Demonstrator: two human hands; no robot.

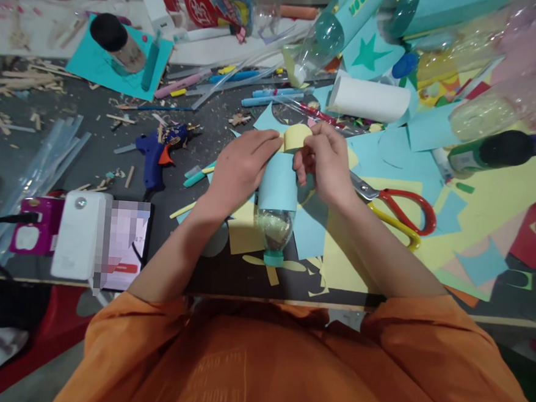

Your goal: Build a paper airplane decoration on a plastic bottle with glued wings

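A small plastic bottle wrapped in light blue paper lies on the table, its green cap pointing toward me. At its far end a curled yellow paper strip stands up from the wrap. My right hand pinches the right side of this strip between thumb and fingers. My left hand rests over the bottle's upper left side, fingers together and fingertips at the strip's left end; its thumb is hidden. Below the cap lie thin yellow paper cutouts.
Red-and-yellow-handled scissors lie right of my forearm on coloured paper sheets. A blue glue gun and clear glue sticks are at left, near a white power bank and a phone. Bottles and a white paper roll stand farther back.
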